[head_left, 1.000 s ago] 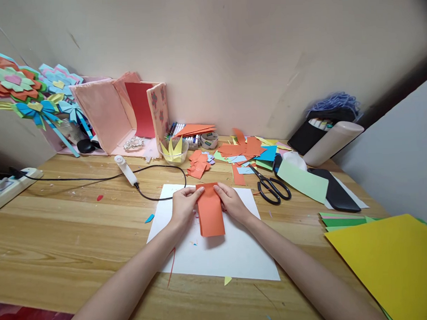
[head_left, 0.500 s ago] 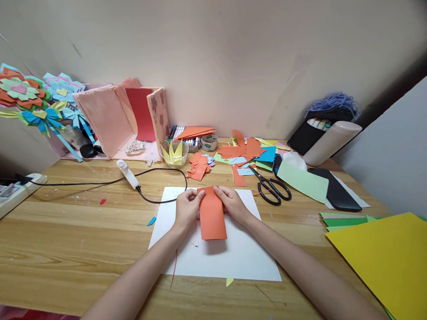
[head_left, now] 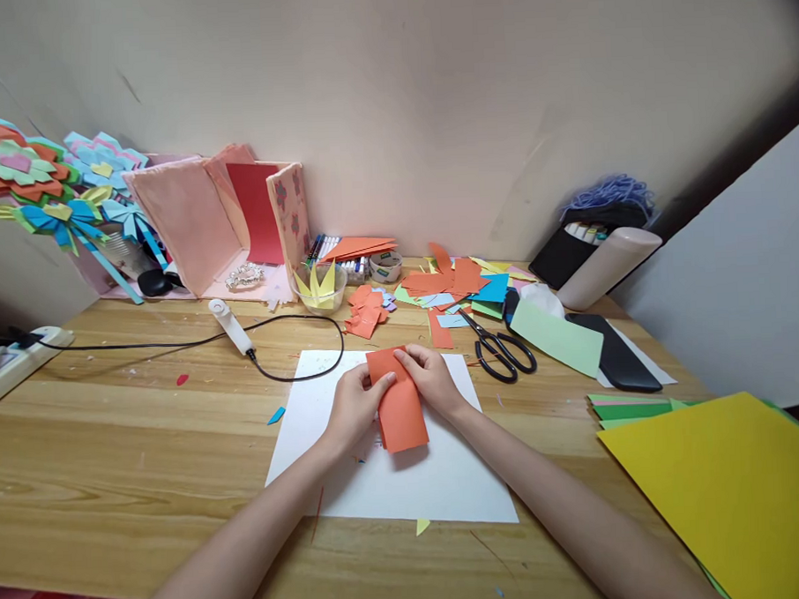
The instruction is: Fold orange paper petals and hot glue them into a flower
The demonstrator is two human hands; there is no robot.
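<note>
A folded orange paper [head_left: 403, 416] is held between both hands, above a white sheet of paper [head_left: 461, 491] that lies on the wooden table. My left hand [head_left: 356, 400] pinches its left side, thumb on the front face and fingers behind. At the upper right edge my right hand [head_left: 430, 378] grips the same paper, its thumb near the top. The fingers behind the paper are partly hidden. Black-handled scissors [head_left: 502, 352] lie to the right of the white sheet. Small paper scraps are scattered around it.
Orange paper cut-offs [head_left: 448, 280] pile up at the back. A white corded tool [head_left: 232, 327] lies at left, its cable looping toward the sheet. Yellow paper [head_left: 725, 488] rests at right. Paper flowers [head_left: 19, 166] and a pink box [head_left: 177, 221] stand at back left.
The orange paper has tilted, its lower end now to the right. My left thumb has moved down along its face, and my right thumb has shifted left over the top. The view has shifted slightly.
</note>
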